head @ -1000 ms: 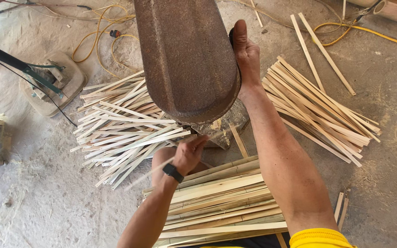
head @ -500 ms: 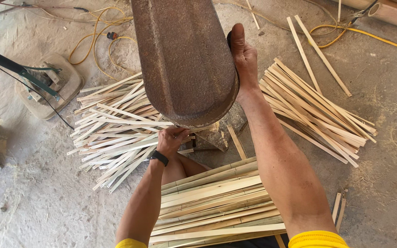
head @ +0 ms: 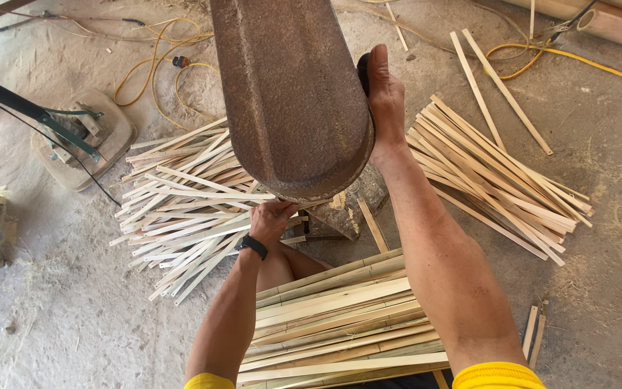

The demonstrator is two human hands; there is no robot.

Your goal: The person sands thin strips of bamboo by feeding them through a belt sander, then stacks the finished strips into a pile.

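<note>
Your right hand is clamped on the big rusty blade. Your left hand is closed around something under it (I cannot tell what). Thin split sticks lie at 9 o'clock, wide strips wait at 6.

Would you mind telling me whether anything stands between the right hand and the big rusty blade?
Nothing visible does: the right hand already grips the far edge of the broad rusty brown metal blade. The left hand sits under the blade's near end, its fingers partly hidden.

Two hands, one rusty blade, one watch, three slat piles, one yellow cable, one wood block.
</note>
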